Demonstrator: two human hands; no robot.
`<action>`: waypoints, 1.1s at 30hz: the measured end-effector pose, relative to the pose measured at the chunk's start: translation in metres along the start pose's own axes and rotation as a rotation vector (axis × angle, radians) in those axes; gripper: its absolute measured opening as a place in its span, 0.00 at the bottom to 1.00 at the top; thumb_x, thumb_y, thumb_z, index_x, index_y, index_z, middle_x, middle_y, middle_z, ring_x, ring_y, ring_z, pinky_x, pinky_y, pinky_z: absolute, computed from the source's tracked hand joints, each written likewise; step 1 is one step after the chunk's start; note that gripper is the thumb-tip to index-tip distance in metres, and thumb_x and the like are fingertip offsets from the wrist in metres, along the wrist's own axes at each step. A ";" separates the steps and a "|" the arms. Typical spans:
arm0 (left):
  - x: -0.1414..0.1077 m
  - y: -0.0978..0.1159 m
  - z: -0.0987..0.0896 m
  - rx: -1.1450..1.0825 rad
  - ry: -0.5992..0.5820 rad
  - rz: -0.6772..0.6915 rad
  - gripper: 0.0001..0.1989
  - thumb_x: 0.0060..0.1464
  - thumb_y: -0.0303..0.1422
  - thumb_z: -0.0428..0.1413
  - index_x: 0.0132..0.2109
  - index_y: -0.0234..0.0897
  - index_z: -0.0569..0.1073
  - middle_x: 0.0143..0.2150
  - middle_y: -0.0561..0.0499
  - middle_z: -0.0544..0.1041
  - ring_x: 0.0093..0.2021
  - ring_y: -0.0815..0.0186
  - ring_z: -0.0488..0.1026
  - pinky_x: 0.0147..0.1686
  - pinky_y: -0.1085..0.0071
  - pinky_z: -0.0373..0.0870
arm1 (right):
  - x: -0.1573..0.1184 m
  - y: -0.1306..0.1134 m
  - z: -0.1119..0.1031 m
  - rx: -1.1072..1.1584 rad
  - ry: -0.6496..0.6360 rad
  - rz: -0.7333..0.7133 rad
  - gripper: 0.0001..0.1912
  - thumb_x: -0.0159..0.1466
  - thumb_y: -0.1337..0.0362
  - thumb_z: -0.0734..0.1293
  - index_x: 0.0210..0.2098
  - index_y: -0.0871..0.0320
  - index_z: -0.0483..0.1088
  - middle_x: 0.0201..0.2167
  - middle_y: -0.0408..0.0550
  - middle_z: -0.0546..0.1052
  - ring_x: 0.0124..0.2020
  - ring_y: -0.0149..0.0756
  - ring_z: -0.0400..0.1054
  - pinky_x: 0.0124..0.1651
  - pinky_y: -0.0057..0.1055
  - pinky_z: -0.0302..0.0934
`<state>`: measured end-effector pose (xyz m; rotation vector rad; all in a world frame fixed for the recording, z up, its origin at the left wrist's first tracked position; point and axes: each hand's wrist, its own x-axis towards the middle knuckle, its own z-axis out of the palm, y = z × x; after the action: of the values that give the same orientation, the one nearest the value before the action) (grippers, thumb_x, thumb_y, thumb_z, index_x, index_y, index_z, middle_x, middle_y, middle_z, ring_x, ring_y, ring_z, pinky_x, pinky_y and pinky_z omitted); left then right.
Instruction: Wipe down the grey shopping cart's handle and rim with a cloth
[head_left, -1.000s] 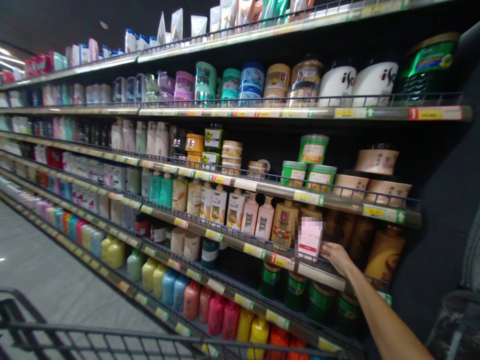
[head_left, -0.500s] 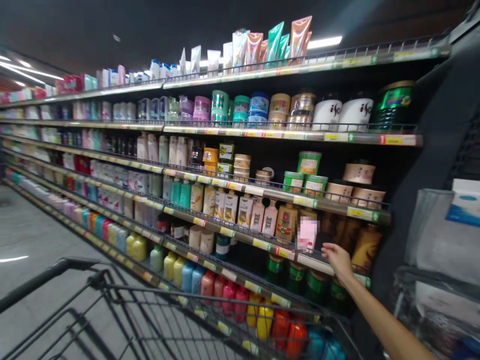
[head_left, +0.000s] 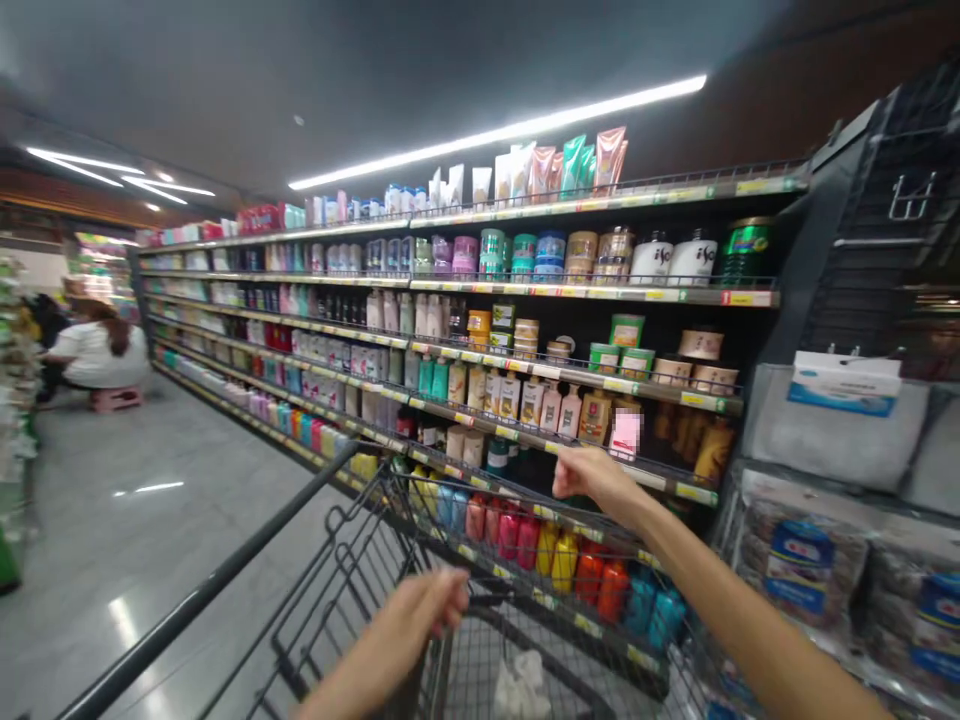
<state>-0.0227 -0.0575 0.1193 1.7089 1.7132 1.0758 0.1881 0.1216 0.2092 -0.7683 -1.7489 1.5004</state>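
Note:
In the head view, my right hand [head_left: 596, 482] is raised over the far side of the shopping cart [head_left: 360, 560], in front of the lower shelves. Its fingers are curled closed, and nothing shows in them. My left hand [head_left: 424, 610] hovers above the cart at the lower middle; motion blurs its partly bent fingers, and I see nothing held. Beyond my right hand stand pump bottles [head_left: 570, 412] on a shelf. A partly pixelated pink and white card [head_left: 624, 445] is at that shelf's front. A whitish crumpled item [head_left: 523, 685] lies low in the cart.
Long shelves of bottles, jars and tubes [head_left: 611, 160] run back to the left. Grey packaged goods [head_left: 802, 565] hang at the right. A person in white [head_left: 109, 350] sits on a pink stool [head_left: 116, 398] down the tiled aisle [head_left: 225, 490].
My right hand has drawn back from the shelf to the left, its fingers now curled. My left hand has come into view. The view has shifted, showing more of the aisle and cart.

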 end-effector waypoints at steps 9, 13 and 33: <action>0.039 0.172 -0.083 -0.376 0.377 0.404 0.39 0.52 0.63 0.31 0.14 0.37 0.61 0.11 0.55 0.54 0.15 0.76 0.51 0.16 0.75 0.47 | -0.055 -0.154 0.087 0.229 -0.144 -0.406 0.34 0.55 0.36 0.63 0.13 0.55 0.45 0.11 0.32 0.48 0.12 0.20 0.41 0.15 0.22 0.40; 0.033 0.188 -0.088 -0.428 0.156 0.288 0.41 0.47 0.65 0.20 0.11 0.38 0.54 0.09 0.56 0.47 0.12 0.77 0.45 0.15 0.74 0.41 | -0.067 -0.154 0.095 0.172 -0.241 -0.257 0.36 0.53 0.28 0.52 0.13 0.54 0.46 0.09 0.33 0.48 0.11 0.21 0.38 0.13 0.22 0.35; 0.010 0.095 -0.063 0.113 0.089 0.059 0.45 0.50 0.63 0.21 0.16 0.36 0.69 0.13 0.51 0.60 0.17 0.71 0.58 0.21 0.73 0.53 | -0.037 -0.021 0.074 -0.085 -0.075 0.051 0.38 0.54 0.30 0.52 0.12 0.59 0.60 0.07 0.37 0.55 0.08 0.20 0.42 0.12 0.20 0.37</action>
<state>-0.0177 -0.0683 0.2335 1.8158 1.8205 1.1154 0.1499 0.0461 0.2189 -0.8144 -1.8717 1.5135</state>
